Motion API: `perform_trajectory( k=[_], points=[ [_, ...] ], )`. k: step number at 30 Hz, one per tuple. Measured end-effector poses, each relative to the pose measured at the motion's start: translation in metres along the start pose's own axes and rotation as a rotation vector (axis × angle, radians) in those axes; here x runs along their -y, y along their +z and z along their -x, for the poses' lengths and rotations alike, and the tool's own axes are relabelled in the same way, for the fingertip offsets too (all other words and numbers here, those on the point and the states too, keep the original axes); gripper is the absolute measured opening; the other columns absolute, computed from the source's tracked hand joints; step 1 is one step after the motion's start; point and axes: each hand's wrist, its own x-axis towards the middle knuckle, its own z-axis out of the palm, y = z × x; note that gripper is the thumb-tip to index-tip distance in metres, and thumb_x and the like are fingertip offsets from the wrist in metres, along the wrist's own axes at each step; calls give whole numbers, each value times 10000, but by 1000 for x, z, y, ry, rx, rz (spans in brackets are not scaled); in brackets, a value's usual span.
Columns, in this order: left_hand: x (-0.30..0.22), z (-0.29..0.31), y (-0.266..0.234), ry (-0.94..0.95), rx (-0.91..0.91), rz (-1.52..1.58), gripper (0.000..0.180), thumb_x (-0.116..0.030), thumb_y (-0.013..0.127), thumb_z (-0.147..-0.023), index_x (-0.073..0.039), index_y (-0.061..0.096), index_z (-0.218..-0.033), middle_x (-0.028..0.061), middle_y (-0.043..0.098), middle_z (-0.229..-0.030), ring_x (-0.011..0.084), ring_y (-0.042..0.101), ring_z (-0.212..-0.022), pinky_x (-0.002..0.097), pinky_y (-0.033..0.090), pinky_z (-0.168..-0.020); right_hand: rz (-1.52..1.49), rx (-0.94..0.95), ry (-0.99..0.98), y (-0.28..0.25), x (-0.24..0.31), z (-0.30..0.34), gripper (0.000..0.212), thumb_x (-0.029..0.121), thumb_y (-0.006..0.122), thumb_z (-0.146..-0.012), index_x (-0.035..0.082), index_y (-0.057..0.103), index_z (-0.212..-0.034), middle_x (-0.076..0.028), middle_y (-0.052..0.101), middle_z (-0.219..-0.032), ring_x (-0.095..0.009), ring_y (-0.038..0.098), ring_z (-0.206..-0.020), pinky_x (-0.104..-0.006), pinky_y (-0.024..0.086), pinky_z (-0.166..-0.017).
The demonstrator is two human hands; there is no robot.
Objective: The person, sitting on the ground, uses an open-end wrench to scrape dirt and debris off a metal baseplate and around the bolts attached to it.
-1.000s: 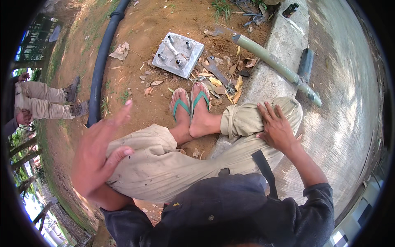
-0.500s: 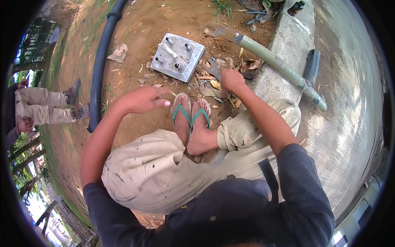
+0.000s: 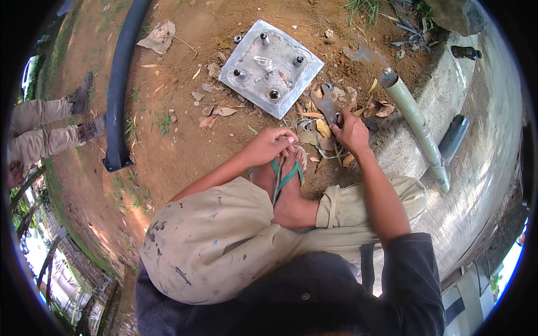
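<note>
My right hand [image 3: 352, 133] is closed around the handle of a grey open-end wrench [image 3: 324, 105]. The wrench's jaw lies over dry leaves beside a square concrete block [image 3: 255, 75]. Several upright threaded bolts stand out of the block, with dark tops that look like nuts. A white looped piece [image 3: 263, 63] rises from its middle. My left hand [image 3: 270, 147] is over my toes, its fingers curled together; whether anything small is between them is hidden. Below it are my feet in green-strapped flip-flops [image 3: 290, 178].
A black pipe [image 3: 126, 84] lies on the soil at left. A grey-green pipe [image 3: 412, 115] leans across the concrete curb [image 3: 448, 84], near a short dark cylinder [image 3: 453, 139]. A dark bottle [image 3: 466, 52] lies on the curb. Another person's legs [image 3: 47, 123] are at far left.
My left hand has moved right and down to my toes, and its spread fingers have curled. My right hand still holds the wrench. The view has shifted, bringing the block nearer.
</note>
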Motion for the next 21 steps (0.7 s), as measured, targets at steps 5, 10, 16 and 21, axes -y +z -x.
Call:
perform_trajectory(
  k=[5, 10, 16, 21],
  points=[
    [-1, -12, -16, 59, -64, 35, 250, -194, 536, -1077, 2, 665, -1164, 67, 743, -941, 105, 675, -801, 280, 546, -746, -63, 28, 3, 6, -5, -3, 317, 257, 773, -860, 46, 628, -1046, -211, 715, -1005, -452, 683, -990, -525, 527, -851],
    [3, -10, -15, 119, -51, 91, 243, -181, 543, -1073, 5, 664, -1172, 77, 746, -948, 114, 673, -813, 287, 548, -750, 49, -124, -131, 8, 17, 15, 212, 188, 718, -897, 18, 650, -1005, -243, 692, -1033, -453, 656, -1017, -521, 517, -869],
    [17, 21, -9, 156, -33, 54, 298, -240, 562, -1083, 1, 637, -1243, 79, 742, -971, 116, 662, -812, 296, 550, -760, -892, -28, 137, 8, 55, 51, 190, 203, 716, -971, 29, 681, -1039, -97, 715, -977, -242, 725, -861, -359, 568, -751],
    [-3, 62, -30, 214, -74, 12, 267, -240, 635, -1046, -12, 643, -1185, 42, 715, -890, 104, 662, -756, 286, 544, -693, -1677, -51, 171, 28, 161, 95, 269, 145, 677, -1015, 40, 646, -1261, -53, 688, -1060, -151, 698, -945, -295, 641, -732]
  ],
)
